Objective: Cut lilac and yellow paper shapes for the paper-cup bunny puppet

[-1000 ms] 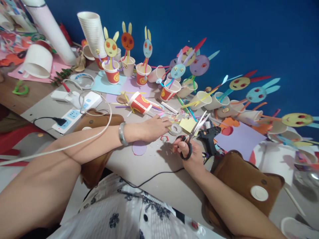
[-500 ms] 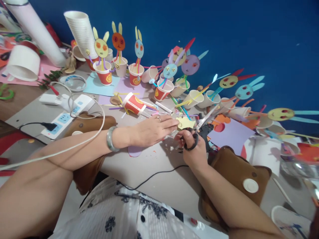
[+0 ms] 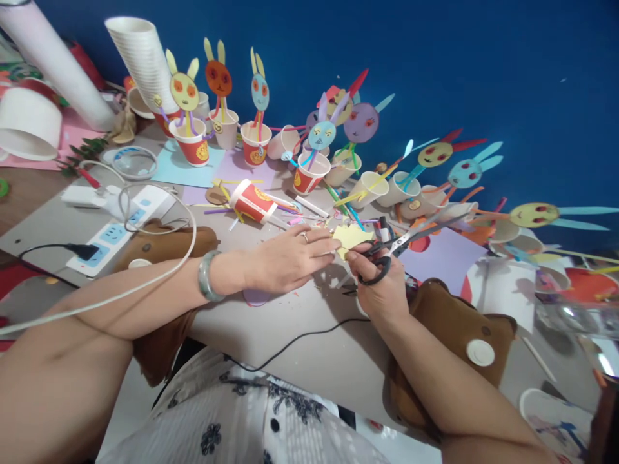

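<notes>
My left hand reaches over the table from the left, its fingertips closed on the left edge of a yellow paper piece with a jagged outline. My right hand is closed around the black-handled scissors. The blades point up and to the right, away from the paper, and look slightly apart. Right thumb and fingertips meet the paper's lower right edge. Beneath my left hand, a purple paper piece is partly covered. Small paper scraps lie under both hands.
Paper cups with rabbit figures, such as a red cup, line the blue wall. A tipped red cup lies before them. A power strip and white cable are left; a brown cushion is under my right forearm.
The scissors have swung down to the right, and their blades now show apart. My right thumb and fingertips have come onto the yellow paper's edge. The whole view has shifted slightly.
</notes>
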### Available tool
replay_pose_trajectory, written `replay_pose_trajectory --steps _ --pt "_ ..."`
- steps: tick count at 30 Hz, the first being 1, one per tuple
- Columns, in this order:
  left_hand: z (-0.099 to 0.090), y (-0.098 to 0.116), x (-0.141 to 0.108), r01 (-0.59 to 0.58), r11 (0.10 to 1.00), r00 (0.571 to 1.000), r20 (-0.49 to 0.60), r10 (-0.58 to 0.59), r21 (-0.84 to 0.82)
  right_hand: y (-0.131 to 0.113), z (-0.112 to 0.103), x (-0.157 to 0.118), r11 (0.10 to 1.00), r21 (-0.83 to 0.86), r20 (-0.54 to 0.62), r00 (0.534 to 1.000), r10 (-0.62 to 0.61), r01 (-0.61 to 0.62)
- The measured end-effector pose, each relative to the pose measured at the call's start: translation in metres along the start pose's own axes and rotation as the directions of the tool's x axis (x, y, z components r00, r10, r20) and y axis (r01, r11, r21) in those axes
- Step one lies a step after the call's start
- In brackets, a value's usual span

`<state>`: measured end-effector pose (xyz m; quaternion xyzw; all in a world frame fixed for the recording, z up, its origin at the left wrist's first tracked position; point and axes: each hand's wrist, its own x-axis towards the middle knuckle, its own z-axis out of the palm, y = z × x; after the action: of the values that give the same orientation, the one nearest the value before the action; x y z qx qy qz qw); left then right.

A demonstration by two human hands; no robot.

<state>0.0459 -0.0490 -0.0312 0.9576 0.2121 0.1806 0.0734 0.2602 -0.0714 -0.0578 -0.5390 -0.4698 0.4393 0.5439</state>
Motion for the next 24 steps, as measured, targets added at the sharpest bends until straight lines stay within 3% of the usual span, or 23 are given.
replay_pose_trajectory --steps 3,5,7,9,11,15,24 --pt "0.002 -0.002 0.002 0.204 0.938 0.978 0.014 -0.209 -0.28 0.0 -0.001 -0.004 0.998 -0.055 0.021 0.999 -0.026 0.027" --pt "0.004 -0.002 0.005 0.331 0.774 0.937 0.088 -0.339 -0.54 -0.002 -0.001 -0.008 0.995 -0.087 0.062 0.997 -0.048 0.053" --pt "0.006 0.0 0.007 0.389 0.549 0.9 0.179 -0.397 -0.74 -0.003 -0.001 -0.013 0.987 -0.127 0.1 0.991 -0.085 0.097" --pt "0.006 0.002 0.009 0.394 0.37 0.883 0.233 -0.408 -0.842 -0.005 -0.002 -0.016 0.975 -0.175 0.13 0.984 -0.118 0.14" --pt "0.005 0.004 0.011 0.393 0.266 0.87 0.263 -0.417 -0.88 -0.005 -0.003 -0.019 0.966 -0.204 0.146 0.98 -0.133 0.162" --pt "0.0 0.004 0.012 0.404 0.156 0.843 0.3 -0.447 -0.901 -0.004 -0.004 -0.019 0.966 -0.198 0.167 0.977 -0.131 0.163" --pt "-0.007 0.007 0.014 0.384 0.052 0.803 0.306 -0.511 -0.922 -0.002 0.0 -0.023 0.988 -0.122 0.201 0.977 -0.067 0.093"
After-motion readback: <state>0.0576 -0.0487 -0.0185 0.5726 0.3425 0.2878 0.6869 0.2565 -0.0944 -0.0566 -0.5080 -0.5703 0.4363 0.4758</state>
